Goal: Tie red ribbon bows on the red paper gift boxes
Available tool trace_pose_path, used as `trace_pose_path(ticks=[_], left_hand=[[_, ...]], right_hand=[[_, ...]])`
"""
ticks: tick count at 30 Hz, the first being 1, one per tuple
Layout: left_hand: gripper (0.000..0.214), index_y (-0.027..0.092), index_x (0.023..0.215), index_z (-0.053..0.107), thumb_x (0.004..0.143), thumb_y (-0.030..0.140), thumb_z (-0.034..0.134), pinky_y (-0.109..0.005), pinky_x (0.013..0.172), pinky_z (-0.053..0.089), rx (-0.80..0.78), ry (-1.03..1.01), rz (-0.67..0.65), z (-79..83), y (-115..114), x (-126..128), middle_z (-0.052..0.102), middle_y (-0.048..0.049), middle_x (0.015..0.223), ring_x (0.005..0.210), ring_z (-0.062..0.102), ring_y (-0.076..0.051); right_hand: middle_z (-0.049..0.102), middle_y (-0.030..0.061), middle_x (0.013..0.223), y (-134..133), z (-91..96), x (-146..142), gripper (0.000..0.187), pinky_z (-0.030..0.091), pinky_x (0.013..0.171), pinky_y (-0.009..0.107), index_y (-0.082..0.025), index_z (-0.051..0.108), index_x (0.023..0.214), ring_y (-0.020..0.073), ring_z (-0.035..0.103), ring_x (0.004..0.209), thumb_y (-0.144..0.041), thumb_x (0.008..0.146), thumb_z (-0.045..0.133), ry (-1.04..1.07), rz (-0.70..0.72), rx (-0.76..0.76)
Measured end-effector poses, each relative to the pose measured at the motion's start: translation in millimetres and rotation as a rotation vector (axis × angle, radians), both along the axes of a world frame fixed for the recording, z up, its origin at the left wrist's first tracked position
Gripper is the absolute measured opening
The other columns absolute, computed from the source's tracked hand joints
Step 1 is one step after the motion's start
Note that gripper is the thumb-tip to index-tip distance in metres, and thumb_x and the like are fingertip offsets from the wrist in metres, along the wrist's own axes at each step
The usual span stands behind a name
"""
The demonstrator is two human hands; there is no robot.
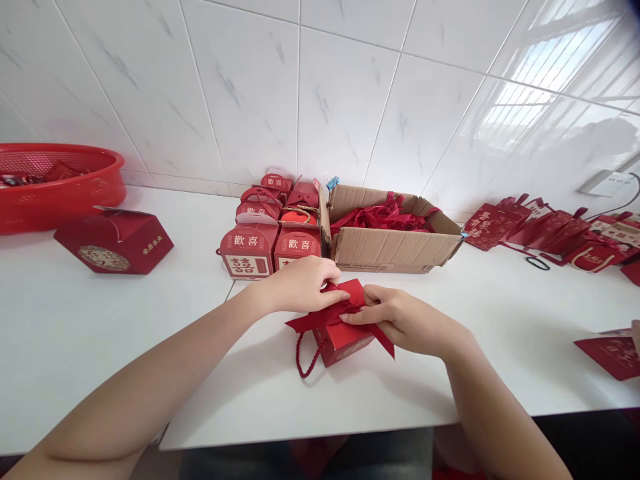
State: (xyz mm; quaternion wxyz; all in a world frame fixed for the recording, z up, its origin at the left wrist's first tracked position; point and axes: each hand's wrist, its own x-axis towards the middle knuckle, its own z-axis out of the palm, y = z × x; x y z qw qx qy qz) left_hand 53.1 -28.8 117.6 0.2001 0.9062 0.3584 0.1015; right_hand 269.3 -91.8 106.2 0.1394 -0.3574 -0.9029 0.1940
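On the white table in front of me lies a small red gift box with a twisted dark red cord handle hanging at its left side. A red ribbon runs across its top, its two pointed ends sticking out left and right. My left hand pinches the ribbon from the left, thumb and fingers together. From the right, my right hand grips the ribbon over the box, thumb and index finger on it. The ribbon's middle is partly hidden by my fingers.
Several red gift boxes stand behind, beside a cardboard box of red ribbons. At left are a larger red box and a red plastic basket. Red gift bags lie at right; another person's fingers touch a red package.
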Motion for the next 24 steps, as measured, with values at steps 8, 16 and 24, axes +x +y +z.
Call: trace_pose_path(ticks=[8,16,24], left_hand=[[0.042,0.016,0.056,0.034,0.082,0.042,0.055,-0.026,0.046,0.024,0.052,-0.001,-0.006,1.9,0.3,-1.9,0.045,0.0021,0.062,0.053,0.036,-0.009],[0.05,0.016,0.057,0.026,0.081,0.05,0.055,-0.026,0.046,0.022,-0.046,-0.092,0.027,-4.3,-2.9,1.7,0.035,0.0032,0.058,0.051,0.028,-0.008],[0.056,0.015,0.053,0.028,0.077,0.054,0.061,-0.026,0.049,0.024,-0.098,-0.2,0.08,-11.3,-3.4,8.9,0.035,0.0034,0.062,0.051,0.03,-0.008]], right_hand=[[0.06,0.0055,0.095,-0.8,-8.4,4.0,0.043,0.05,0.068,0.026,-0.03,0.067,0.117,0.0126,0.057,0.076,-0.008,0.091,0.041,0.027,0.024,0.03],[0.054,0.0027,0.079,9.0,-21.0,5.6,0.031,0.042,0.059,0.024,-0.023,0.067,0.108,0.0102,0.048,0.067,-0.009,0.09,0.046,0.348,-0.002,0.116],[0.049,-0.0047,0.065,17.4,-27.3,9.4,0.013,0.037,0.049,0.02,-0.02,0.054,0.088,0.0065,0.043,0.055,-0.029,0.086,0.063,0.733,-0.257,-0.385]])
